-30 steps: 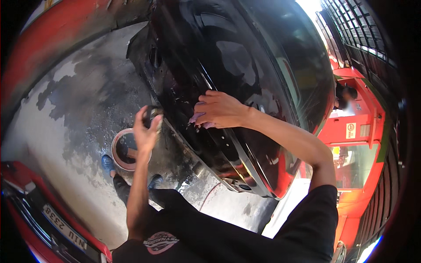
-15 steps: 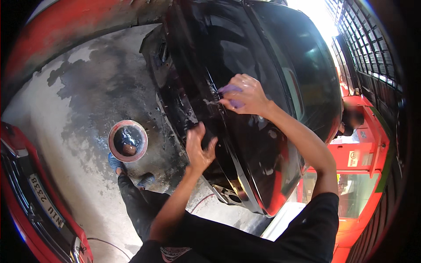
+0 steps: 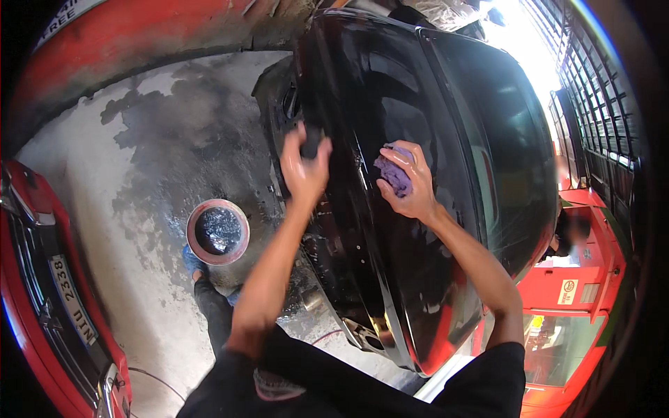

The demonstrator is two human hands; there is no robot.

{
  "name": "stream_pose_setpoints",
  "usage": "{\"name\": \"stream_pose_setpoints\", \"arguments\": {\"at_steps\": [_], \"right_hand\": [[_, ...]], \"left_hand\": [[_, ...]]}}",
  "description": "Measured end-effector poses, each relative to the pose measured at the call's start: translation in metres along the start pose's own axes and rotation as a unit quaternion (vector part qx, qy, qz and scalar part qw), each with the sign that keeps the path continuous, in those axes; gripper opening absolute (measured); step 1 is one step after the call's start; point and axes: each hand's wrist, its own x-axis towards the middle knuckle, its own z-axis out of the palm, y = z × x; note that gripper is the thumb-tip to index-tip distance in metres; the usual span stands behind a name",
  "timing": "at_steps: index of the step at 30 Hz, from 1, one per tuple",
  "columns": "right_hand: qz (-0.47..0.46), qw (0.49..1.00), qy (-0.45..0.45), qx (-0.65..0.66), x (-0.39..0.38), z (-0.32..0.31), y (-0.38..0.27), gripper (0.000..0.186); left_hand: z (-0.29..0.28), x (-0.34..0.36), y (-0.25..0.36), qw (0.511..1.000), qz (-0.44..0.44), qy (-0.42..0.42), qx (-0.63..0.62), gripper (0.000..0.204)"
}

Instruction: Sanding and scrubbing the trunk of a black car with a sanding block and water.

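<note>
A wet, crumpled purple cloth (image 3: 394, 171) is in my right hand (image 3: 412, 182), the fingers curled over it. That hand is over the glossy black trunk lid (image 3: 401, 258) of a car, a little in from its edge. My left hand (image 3: 305, 167), slightly smeared by motion, is by the car's rear face, thumb and fingers spread apart. A dark patch shows between them; I cannot tell whether it is a separate thing or the car. Near my feet, a round pinkish-rimmed bucket (image 3: 244, 245) of dark, rippled water stands on the concrete.
A red car (image 3: 59, 279) stands at the left behind me. The black car's rear window (image 3: 519, 160) lies beyond the trunk, with a red cabinet-like structure (image 3: 564, 299) and a partly hidden person past it. A red-painted wall (image 3: 167, 35) bounds the far side; a hose (image 3: 159, 380) lies low.
My left hand has moved farther along the rear face. My right hand has drawn the cloth slightly inward from the trunk edge. The view has shifted; a brownish patch in the bucket no longer shows.
</note>
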Motion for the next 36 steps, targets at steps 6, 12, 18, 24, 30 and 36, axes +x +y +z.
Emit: {"name": "stream_pose_setpoints", "arguments": {"at_steps": [6, 12, 18, 24, 30, 36], "right_hand": [[-0.006, 0.999, -0.035, -0.001, 0.004, -0.005, 0.01, 0.04], [0.006, 1.0, 0.002, 0.02, 0.056, 0.031, 0.021, 0.013], [0.11, 0.982, 0.075, -0.135, 0.141, 0.063, 0.088, 0.019], [0.142, 0.982, 0.041, -0.117, 0.182, 0.077, 0.093, 0.018], [0.18, 0.97, 0.066, -0.147, 0.165, 0.065, 0.093, 0.016], [0.147, 0.979, 0.078, -0.116, 0.196, 0.08, 0.081, 0.017]], "left_hand": [[-0.007, -0.055, 0.009, 0.998, -0.019, -0.063, 0.011, 0.052], [0.01, 0.026, -0.015, 0.994, 0.0, -0.006, 0.112, 0.055], [0.036, 0.056, -0.026, 0.996, -0.044, -0.041, 0.069, 0.053], [0.044, 0.138, -0.042, 0.994, 0.018, 0.005, 0.104, 0.05], [0.019, 0.057, -0.011, 0.985, -0.02, -0.141, 0.097, 0.06], [0.05, 0.189, -0.062, 0.98, 0.009, -0.092, 0.176, 0.057]]}}
